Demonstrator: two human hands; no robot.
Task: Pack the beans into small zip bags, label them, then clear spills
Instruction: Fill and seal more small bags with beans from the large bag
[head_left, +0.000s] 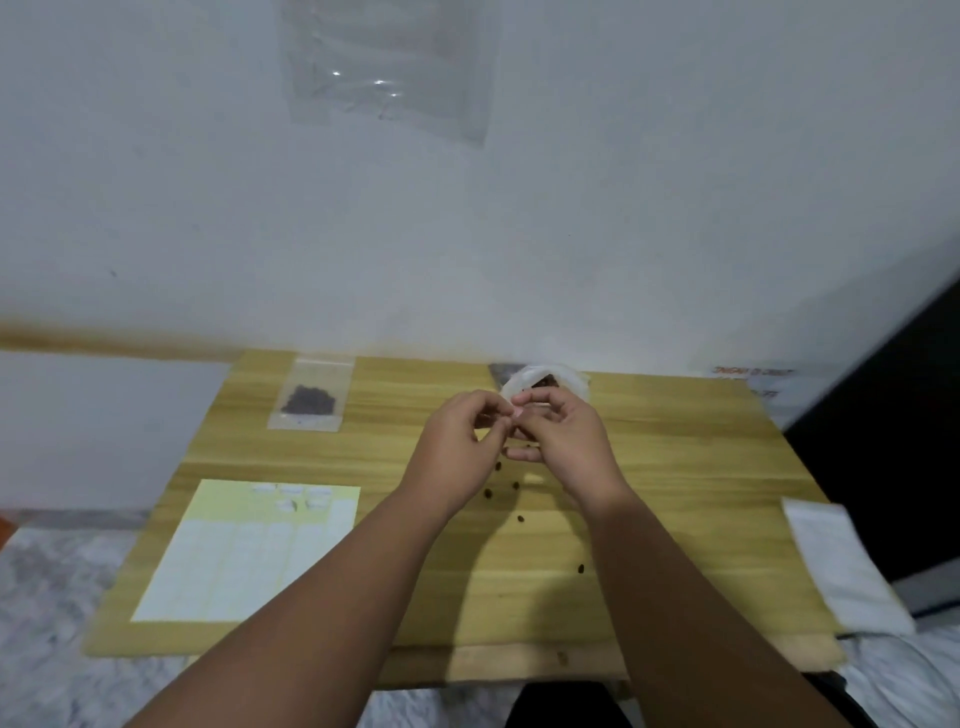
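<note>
My left hand and my right hand meet above the middle of the wooden table. Their fingertips pinch something thin and pale between them, which looks like a small clear zip bag; its outline is hard to see. Just behind my hands stands the open white supply bag of dark beans. A filled small zip bag lies flat at the back left. A label sheet lies at the front left. Several loose beans are scattered on the table below my hands.
A folded white cloth hangs over the table's right edge. One bean lies nearer the front, another on the front lip. A white wall rises right behind the table, with a clear plastic sheet on it.
</note>
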